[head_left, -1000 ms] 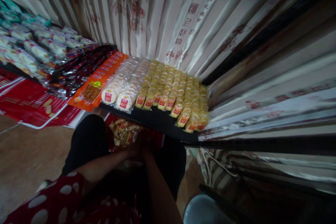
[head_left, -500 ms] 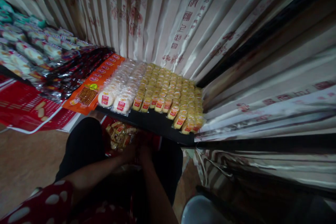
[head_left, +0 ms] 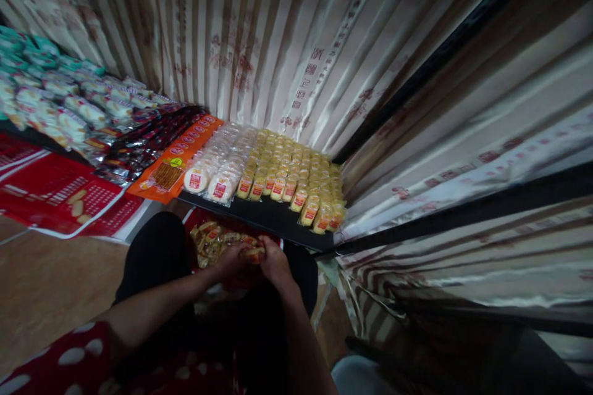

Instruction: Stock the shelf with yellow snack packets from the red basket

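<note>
My left hand and my right hand meet over my lap, fingers closed on a small yellow wrapped snack packet. Just beyond them a red box holds several more small wrapped packets. Above it a black shelf carries rows of yellow packets with red labels and round white cakes in clear wrap.
Orange snack packs, dark red packs and white and green bags fill the shelf to the left. Pleated cream curtains hang behind and to the right. Red printed signs hang at left; brown floor lies below.
The view has pulled back and tilted. My hands have come up a little from the dark lap into the light, and the packet between them now shows.
</note>
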`<state>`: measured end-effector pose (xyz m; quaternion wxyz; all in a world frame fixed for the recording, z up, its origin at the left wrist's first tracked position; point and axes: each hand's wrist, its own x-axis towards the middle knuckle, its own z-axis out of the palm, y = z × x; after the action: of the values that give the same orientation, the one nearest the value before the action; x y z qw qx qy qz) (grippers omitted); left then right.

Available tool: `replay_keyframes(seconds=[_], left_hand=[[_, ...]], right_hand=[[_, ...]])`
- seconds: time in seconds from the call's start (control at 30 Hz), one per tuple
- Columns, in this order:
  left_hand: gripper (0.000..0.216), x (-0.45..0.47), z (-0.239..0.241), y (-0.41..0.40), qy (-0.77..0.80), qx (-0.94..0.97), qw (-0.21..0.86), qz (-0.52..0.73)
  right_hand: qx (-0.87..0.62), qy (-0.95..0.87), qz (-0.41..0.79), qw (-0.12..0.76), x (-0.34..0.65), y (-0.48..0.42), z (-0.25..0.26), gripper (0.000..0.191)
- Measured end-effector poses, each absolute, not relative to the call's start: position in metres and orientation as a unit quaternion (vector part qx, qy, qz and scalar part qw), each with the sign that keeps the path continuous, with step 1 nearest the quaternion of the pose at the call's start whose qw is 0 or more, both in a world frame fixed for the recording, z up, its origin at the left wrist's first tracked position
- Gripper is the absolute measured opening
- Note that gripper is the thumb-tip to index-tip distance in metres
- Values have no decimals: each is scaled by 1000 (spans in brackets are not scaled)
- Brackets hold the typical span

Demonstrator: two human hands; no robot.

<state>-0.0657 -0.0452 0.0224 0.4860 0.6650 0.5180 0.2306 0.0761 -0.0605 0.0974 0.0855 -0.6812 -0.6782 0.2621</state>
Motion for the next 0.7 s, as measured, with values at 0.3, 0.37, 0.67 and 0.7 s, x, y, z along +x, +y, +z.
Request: replay_keyframes(seconds=[0.3, 0.37, 0.67, 0.7], left_hand=[[19, -76, 61, -50, 537, 544, 565, 310], [23, -74, 68, -52, 534, 531, 579, 313], [29, -63, 82, -38, 477, 617, 561, 278], [32, -62, 86, -34, 471, 628, 556, 272]], right_hand=[[-692, -579, 299, 310, 85, -71, 102, 47], [-686, -544, 334, 350, 82, -73, 95, 47], [-604, -447, 446, 486, 82, -81, 89, 35], [-601, -457, 444, 482, 85, -81, 92, 34]])
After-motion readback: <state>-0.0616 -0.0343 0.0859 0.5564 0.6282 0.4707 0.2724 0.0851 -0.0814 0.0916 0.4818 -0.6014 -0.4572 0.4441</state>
